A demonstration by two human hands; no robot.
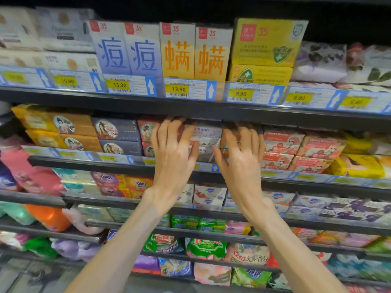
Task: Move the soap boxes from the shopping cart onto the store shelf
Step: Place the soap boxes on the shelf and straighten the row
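Two stacked grey-white soap boxes [206,142] marked "Soap" stand on the second shelf [88,160], between red-brown boxes and pink goat soap boxes [282,141]. My left hand [172,153] is raised before the stack's left side, fingers spread and reaching to the shelf's upper edge. My right hand [241,157] is spread at the stack's right side, its fingertips over an orange box there. Neither hand curls round a box; whether the fingers touch the boxes is blurred. The shopping cart is out of view.
The top shelf [190,106] carries blue, orange and yellow soap boxes with price tags. Orange and dark boxes with portrait labels sit left on the second shelf; yellow packs sit far right. Lower shelves hold OMO packs, wrapped soaps and detergent bags.
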